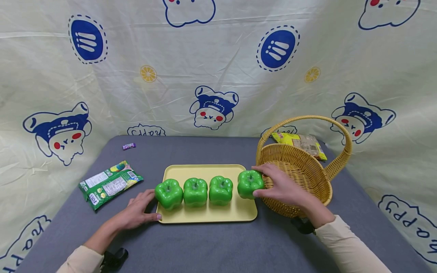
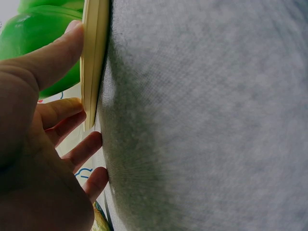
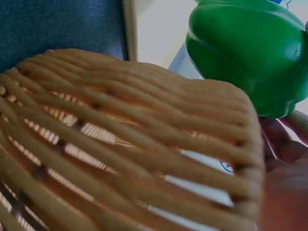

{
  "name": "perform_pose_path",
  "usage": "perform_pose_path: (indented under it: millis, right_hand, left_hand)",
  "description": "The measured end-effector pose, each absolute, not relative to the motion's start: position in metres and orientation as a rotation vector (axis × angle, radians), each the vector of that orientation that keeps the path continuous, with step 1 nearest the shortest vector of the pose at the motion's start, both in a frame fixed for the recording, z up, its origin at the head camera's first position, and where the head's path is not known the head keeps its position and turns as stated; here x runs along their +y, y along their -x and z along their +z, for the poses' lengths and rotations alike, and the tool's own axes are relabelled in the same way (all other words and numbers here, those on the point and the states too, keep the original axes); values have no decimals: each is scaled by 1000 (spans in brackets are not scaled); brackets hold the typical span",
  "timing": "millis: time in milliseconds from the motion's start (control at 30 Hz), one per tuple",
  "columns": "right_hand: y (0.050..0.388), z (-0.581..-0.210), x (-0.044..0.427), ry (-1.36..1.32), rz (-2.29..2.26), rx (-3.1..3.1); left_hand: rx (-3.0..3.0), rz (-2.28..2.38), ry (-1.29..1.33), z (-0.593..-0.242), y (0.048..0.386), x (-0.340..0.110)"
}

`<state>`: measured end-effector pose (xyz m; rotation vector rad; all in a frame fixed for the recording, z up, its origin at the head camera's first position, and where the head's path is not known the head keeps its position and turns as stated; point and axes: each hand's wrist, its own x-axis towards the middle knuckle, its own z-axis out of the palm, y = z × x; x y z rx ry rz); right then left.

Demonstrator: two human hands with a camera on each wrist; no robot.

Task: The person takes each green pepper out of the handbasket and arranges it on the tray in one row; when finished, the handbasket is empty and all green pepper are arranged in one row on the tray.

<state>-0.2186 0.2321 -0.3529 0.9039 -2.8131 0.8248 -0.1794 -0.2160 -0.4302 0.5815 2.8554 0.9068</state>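
Note:
In the head view, my right hand (image 1: 280, 184) holds a green bell pepper (image 1: 250, 184) between thumb and fingers, over the tray's right end beside the basket. The same bell pepper (image 3: 250, 53) shows large in the right wrist view. Three more green bell peppers stand in a row on the pale yellow tray (image 1: 208, 216); the leftmost bell pepper (image 1: 169, 194) is nearest my left hand (image 1: 136, 212). That hand rests at the tray's left end. Its thumb (image 2: 60, 55) and fingertips touch the rim in the left wrist view.
A wicker basket (image 1: 293, 151) with a tall handle stands right of the tray. Behind it lies a yellow packet (image 1: 304, 144). A green snack bag (image 1: 110, 184) lies at the left, and a small purple wrapped sweet (image 1: 129, 146) near the back edge.

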Motion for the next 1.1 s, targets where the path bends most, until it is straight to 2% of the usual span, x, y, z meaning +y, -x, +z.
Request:
perform_pose_path:
  millis: [1100]
  right_hand:
    - [227, -377, 223, -987, 573, -2869]
  left_hand:
    - [2846, 910, -572, -428, 179, -215]
